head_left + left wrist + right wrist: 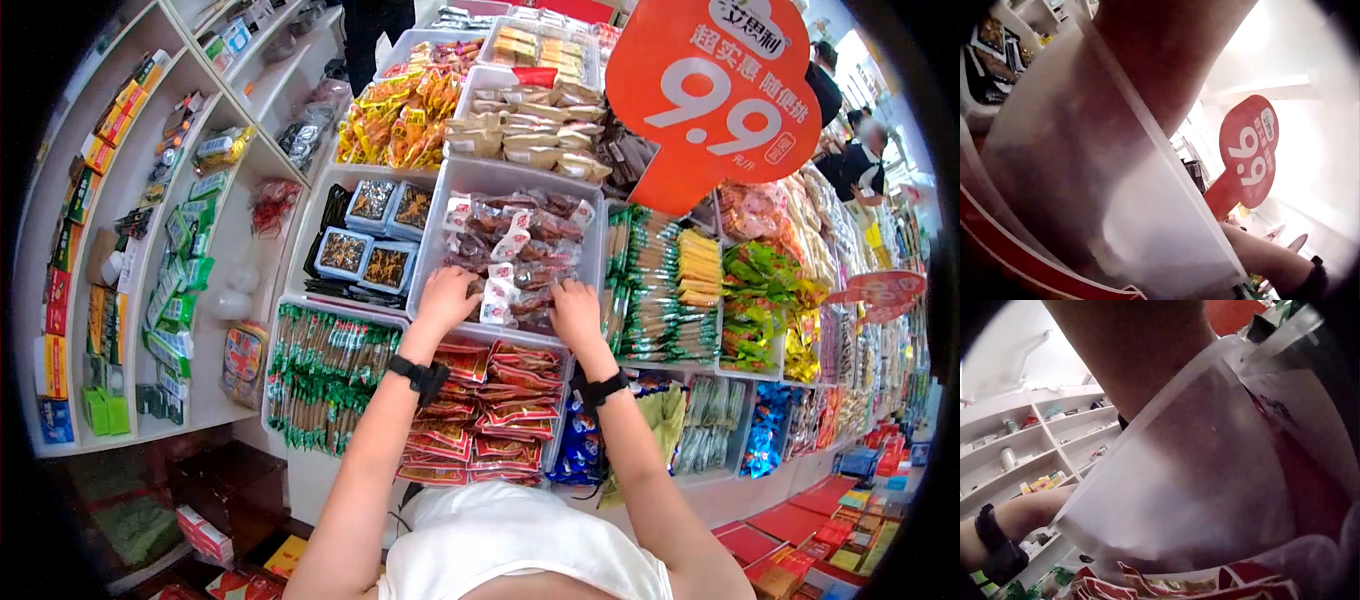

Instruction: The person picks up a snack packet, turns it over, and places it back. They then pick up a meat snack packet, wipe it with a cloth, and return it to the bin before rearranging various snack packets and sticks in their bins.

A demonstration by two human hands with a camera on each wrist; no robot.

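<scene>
A clear plastic bin [432, 240] holds several dark red-brown snack packets [520, 250] with white labels. My left hand [447, 296] reaches over the bin's near rim onto the packets at its left. My right hand [576, 308] does the same at the bin's near right corner. The fingers of both hands dip among the packets, so their grip is hidden. In the left wrist view the left hand [1166, 50] shows only as a blur above the bin's cloudy wall [1147, 212]. The right wrist view likewise shows the right hand [1141, 344] over that wall [1197, 487].
Red packets [490, 400] fill the bin just below my wrists, and green stick packs [320, 370] lie to the left. More snack bins spread right and behind. A red 9.9 price sign [715, 95] stands behind the bin. White shelves [150, 250] line the left wall.
</scene>
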